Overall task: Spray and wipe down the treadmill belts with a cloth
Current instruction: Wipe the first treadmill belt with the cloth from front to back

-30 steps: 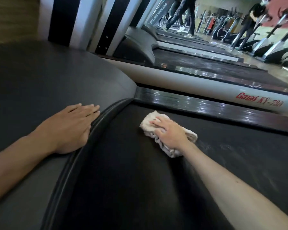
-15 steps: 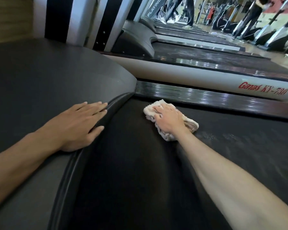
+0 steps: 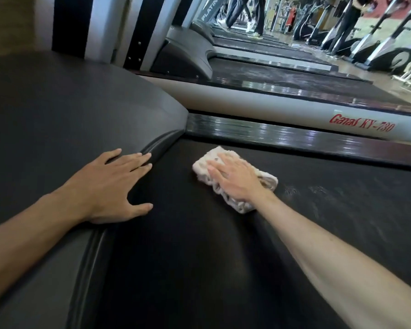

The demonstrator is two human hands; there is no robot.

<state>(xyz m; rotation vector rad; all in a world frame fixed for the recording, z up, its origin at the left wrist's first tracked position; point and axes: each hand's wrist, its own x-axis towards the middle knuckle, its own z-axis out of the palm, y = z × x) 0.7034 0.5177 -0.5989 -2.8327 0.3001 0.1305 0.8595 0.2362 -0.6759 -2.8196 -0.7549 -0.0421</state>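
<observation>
The black treadmill belt (image 3: 199, 269) fills the lower middle of the head view. A folded off-white cloth (image 3: 205, 166) lies on the belt near its front end. My right hand (image 3: 235, 180) presses flat on top of the cloth, fingers together and pointing left. My left hand (image 3: 112, 191) rests palm down, fingers spread, on the grey motor cover (image 3: 57, 119) at its curved edge, thumb hanging over the belt. Wet streaks (image 3: 318, 193) show on the belt to the right of the cloth. No spray bottle is in view.
A shiny side rail (image 3: 271, 131) borders the belt's far side. Beyond it stands a neighbouring treadmill with a grey frame (image 3: 282, 110) lettered in red, then more treadmills. People's legs (image 3: 244, 13) and other gym machines (image 3: 377, 48) appear at the back.
My right hand has pushed the cloth up the belt toward the side rail and slightly back. My left hand has slid forward along the cover's edge, its thumb now over the belt.
</observation>
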